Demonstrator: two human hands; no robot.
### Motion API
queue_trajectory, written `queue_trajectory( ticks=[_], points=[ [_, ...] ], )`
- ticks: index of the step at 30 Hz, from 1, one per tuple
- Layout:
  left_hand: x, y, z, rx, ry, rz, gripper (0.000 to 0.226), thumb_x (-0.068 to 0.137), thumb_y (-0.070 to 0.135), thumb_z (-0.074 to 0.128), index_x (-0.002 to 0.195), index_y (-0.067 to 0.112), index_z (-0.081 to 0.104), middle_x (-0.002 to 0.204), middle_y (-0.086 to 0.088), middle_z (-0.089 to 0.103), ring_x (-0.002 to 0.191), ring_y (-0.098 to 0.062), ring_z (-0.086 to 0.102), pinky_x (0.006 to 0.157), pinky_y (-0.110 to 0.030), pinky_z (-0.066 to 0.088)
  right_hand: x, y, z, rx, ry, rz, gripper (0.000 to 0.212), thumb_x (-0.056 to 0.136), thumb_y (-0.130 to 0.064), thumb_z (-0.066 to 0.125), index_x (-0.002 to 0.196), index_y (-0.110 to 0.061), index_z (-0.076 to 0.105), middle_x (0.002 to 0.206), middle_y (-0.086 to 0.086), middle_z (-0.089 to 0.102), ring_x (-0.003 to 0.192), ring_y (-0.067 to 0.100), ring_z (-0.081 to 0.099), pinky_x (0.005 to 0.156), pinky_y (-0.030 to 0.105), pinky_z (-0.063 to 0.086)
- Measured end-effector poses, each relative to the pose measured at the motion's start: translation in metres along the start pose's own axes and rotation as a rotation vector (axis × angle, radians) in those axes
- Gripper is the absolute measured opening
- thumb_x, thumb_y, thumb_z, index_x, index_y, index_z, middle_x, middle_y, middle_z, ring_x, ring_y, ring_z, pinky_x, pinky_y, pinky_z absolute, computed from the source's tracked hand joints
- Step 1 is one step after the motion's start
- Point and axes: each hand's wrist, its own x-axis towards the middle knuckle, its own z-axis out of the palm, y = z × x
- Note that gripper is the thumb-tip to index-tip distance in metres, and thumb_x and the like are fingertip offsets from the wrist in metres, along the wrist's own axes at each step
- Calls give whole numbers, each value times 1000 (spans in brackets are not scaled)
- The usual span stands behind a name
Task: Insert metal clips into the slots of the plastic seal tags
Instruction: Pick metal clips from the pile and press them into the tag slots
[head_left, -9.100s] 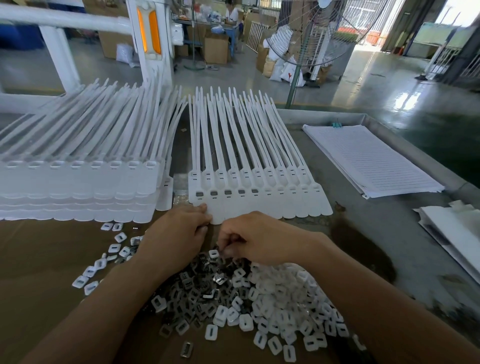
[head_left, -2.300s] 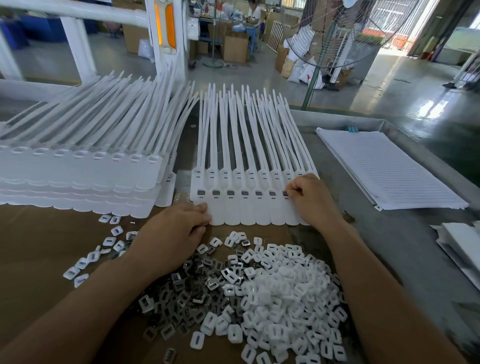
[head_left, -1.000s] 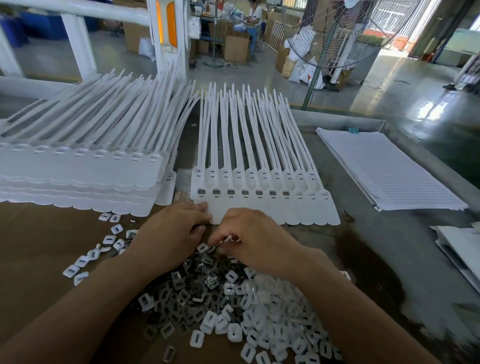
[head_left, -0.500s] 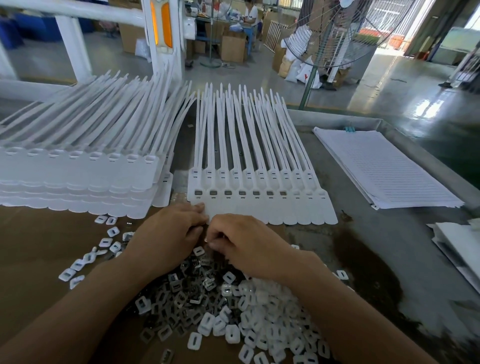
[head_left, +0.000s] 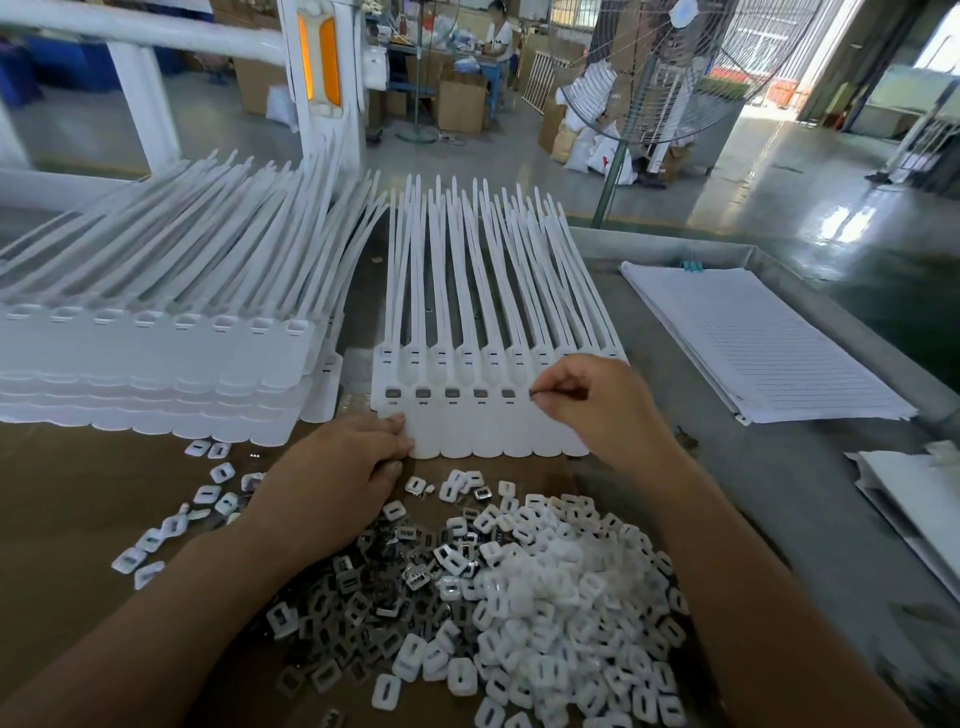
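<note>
A row of joined white plastic seal tags (head_left: 467, 431) lies flat in front of me, straps pointing away. Several slots on its left side show grey metal clips (head_left: 452, 393). My right hand (head_left: 602, 405) hovers over the row's right half and pinches a small metal clip (head_left: 534, 396) at a tag slot. My left hand (head_left: 343, 478) lies on the near left corner of the row, its fingertips pressing the tag edge. A heap of loose metal clips and white plastic caps (head_left: 498, 587) lies just in front of me.
A tall stack of more white seal tags (head_left: 156, 364) fills the left. A few stray caps (head_left: 208, 478) lie by it. Lined paper sheets (head_left: 758, 338) and white cards (head_left: 914, 499) sit on the right. A raised table rim (head_left: 857, 322) runs behind.
My right hand left the heap of clips and moved up and right onto the tag row, carrying a clip. My left hand stayed at the row's near left corner.
</note>
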Motion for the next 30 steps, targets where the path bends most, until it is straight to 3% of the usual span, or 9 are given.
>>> queue_trajectory(
  ticks=[2,7,11,16,21,25,30],
  points=[
    [0,0,0,3,-2,4,31,89,20,54,118,25,61,134,12,48,124,-1,40,89,1,9,7,17,-9,-2,85,68,21,85,-7,62,75,-25,61,74,-13,61,70,0,57,65,12,43],
    [0,-1,0,4,-8,-3,32,89,21,53,120,26,59,136,12,46,125,-2,39,92,-2,11,19,49,-14,-19,237,176,20,88,-6,57,78,-22,62,73,-16,57,68,0,52,61,11,37],
    [0,0,-1,2,-8,-7,32,89,20,53,120,25,59,136,12,46,126,-3,39,93,-4,13,23,61,-10,-31,224,238,18,88,-8,56,78,-20,65,71,-12,57,66,3,50,62,19,39],
    [1,-2,-2,0,-12,-11,31,88,19,54,119,24,61,135,11,47,125,-3,41,94,-6,16,24,60,-8,-81,220,227,20,86,-8,58,73,-23,63,76,-13,56,72,0,52,67,17,38],
    [1,-1,-2,-8,-11,-26,31,88,18,54,118,24,62,135,11,48,124,-4,43,94,-9,20,24,59,-8,-217,201,206,10,83,-6,62,80,-11,70,84,-9,51,89,15,52,89,29,41],
    [1,0,-3,-20,-19,-29,31,88,17,55,117,23,62,134,9,49,124,-6,43,96,-10,21,24,57,-8,-218,210,234,10,82,-7,63,78,-15,68,99,6,61,91,20,57,90,34,46],
    [1,0,-2,-15,-21,-36,30,87,15,56,115,21,63,132,7,51,123,-8,45,97,-13,24,24,56,-6,-183,268,258,11,83,-11,64,81,-21,62,101,6,61,90,16,55,87,32,47]
  ],
)
